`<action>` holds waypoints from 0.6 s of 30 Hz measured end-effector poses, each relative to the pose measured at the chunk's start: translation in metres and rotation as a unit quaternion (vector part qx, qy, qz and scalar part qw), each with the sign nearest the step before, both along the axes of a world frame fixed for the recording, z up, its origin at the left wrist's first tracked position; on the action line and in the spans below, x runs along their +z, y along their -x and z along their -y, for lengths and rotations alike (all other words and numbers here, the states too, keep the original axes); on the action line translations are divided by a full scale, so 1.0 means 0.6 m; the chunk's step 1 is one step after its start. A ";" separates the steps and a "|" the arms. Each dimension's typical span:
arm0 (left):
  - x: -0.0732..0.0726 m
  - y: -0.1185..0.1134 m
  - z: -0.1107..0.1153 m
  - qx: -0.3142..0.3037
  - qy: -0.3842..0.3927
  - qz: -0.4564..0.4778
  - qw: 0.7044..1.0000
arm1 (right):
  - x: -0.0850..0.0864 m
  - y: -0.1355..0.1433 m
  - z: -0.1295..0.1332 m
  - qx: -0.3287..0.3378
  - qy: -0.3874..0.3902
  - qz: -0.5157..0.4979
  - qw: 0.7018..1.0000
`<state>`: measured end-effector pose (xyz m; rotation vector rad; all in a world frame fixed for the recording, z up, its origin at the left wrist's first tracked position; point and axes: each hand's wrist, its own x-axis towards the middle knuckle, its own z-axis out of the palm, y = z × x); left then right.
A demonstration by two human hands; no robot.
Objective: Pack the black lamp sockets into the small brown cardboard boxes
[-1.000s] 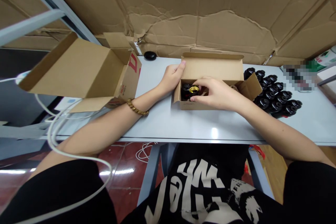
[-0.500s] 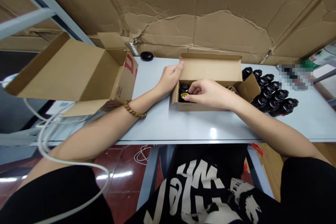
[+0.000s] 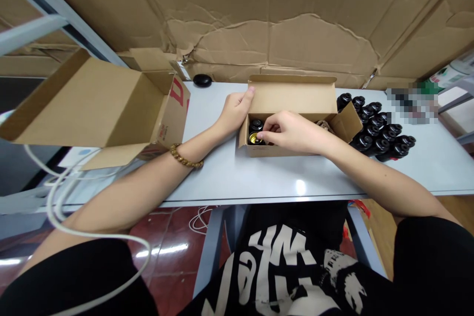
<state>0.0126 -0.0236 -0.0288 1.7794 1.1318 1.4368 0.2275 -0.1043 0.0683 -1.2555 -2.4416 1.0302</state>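
Observation:
An open cardboard box (image 3: 292,98) with its lid raised stands on the table. My left hand (image 3: 237,111) is closed around its left rear edge, thumb up against the lid. Over the box, my right hand (image 3: 291,131) has its fingers curled down inside; the fingertips are partly hidden, so what they hold cannot be made out. Its thumb tip is at a round piece with a gold-coloured end (image 3: 255,138) in the front left corner. Behind that piece sits a black bottle (image 3: 256,125). Crumpled brown paper (image 3: 325,126) shows at the box's right end.
Several black bottles (image 3: 381,131) stand grouped right of the box. A larger open carton (image 3: 174,113) is at left, its flaps reaching outward. A black round object (image 3: 202,80) lies at the back. White cables (image 3: 99,234) hang across my left arm.
The view has shifted slightly, moving the scene a little left. My right thumb has drawn back slightly, showing more of the gold-coloured end. My left hand keeps its hold on the box.

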 end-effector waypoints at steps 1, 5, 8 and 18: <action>0.000 0.000 0.000 -0.001 -0.002 -0.002 1.000 | 0.000 -0.002 -0.002 -0.006 0.003 -0.001 1.000; -0.004 0.002 -0.002 -0.007 -0.005 -0.002 1.000 | 0.034 -0.022 -0.004 -0.019 -0.017 -0.048 0.999; -0.007 0.004 -0.003 -0.015 0.002 0.019 1.000 | 0.093 -0.065 -0.009 -0.059 -0.112 -0.094 0.987; 0.015 0.006 0.014 0.024 0.057 -0.039 0.997 | 0.092 -0.245 -0.151 -0.253 -0.121 0.372 0.885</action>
